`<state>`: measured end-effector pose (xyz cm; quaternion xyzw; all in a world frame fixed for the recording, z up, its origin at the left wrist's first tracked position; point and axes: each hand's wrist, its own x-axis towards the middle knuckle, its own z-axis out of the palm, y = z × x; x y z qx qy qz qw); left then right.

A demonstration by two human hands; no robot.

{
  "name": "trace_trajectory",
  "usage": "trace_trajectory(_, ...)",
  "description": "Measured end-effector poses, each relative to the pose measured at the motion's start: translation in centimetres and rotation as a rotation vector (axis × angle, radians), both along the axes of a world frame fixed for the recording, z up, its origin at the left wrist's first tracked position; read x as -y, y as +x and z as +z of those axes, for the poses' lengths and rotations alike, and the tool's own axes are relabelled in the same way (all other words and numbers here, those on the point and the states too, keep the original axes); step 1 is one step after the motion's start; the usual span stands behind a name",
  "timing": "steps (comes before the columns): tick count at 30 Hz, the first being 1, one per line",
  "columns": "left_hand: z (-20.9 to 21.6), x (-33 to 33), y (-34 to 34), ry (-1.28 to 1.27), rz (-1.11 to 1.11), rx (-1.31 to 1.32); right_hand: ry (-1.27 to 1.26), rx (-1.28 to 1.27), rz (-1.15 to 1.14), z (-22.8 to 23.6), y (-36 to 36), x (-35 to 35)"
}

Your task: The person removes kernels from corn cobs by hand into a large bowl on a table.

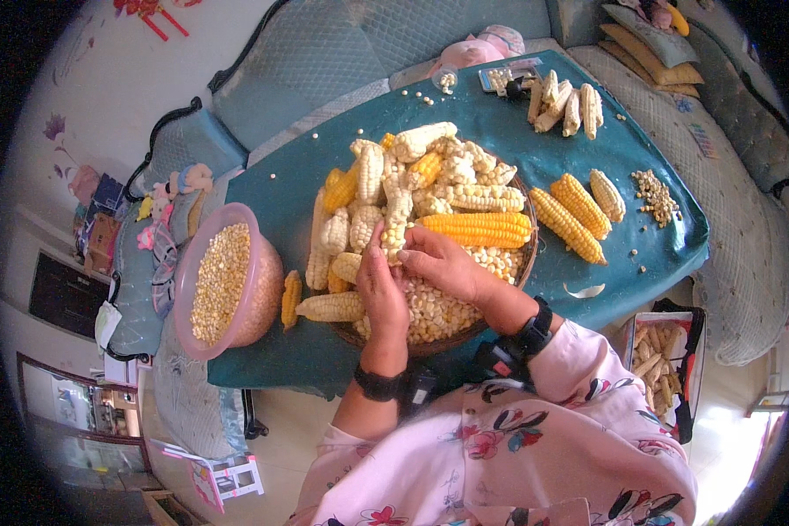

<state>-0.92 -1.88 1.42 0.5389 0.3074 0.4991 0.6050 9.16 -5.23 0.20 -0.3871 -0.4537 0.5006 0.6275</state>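
Both my hands are closed around the lower end of a partly shelled corn cob [398,209], held over a round woven basket [528,263]. My left hand [382,289] grips it from the left, and my right hand [447,266] presses against it from the right with the thumb near the kernels. Pale and yellow corn ears [478,230] are heaped in the basket beyond my hands. Loose kernels [434,316] fill its near side, below my palms. My fingertips partly hide the cob's near end.
A pink bowl of kernels [272,272] stands left on the teal-covered table [298,175]. Right of the basket lie three ears [570,219] and a kernel pile [656,195]. Bare cobs [565,105] lie at the far right; more fill a box [657,359] on the floor.
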Motion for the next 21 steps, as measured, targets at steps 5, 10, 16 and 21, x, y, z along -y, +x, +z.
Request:
trace_trajectory(5, -0.3, -0.2, -0.5, 0.358, 0.084, -0.247, 0.054, 0.212, -0.123, -2.2, 0.1, -1.0)
trace_trajectory(10, -0.2, -0.1, -0.9, 0.617, 0.197, -0.45, 0.093, 0.292, -0.133, -0.4, 0.0, 0.2)
trace_trajectory(16, 0.6, 0.5, -0.6, 0.745, 0.215, -0.577, -0.013, 0.251, -0.079, -0.2, 0.7, 0.5)
trace_trajectory(21, -0.3, -0.1, -0.4, 0.664, 0.227, -0.475, -0.047, 0.107, -0.019, -0.3, 0.8, 0.4)
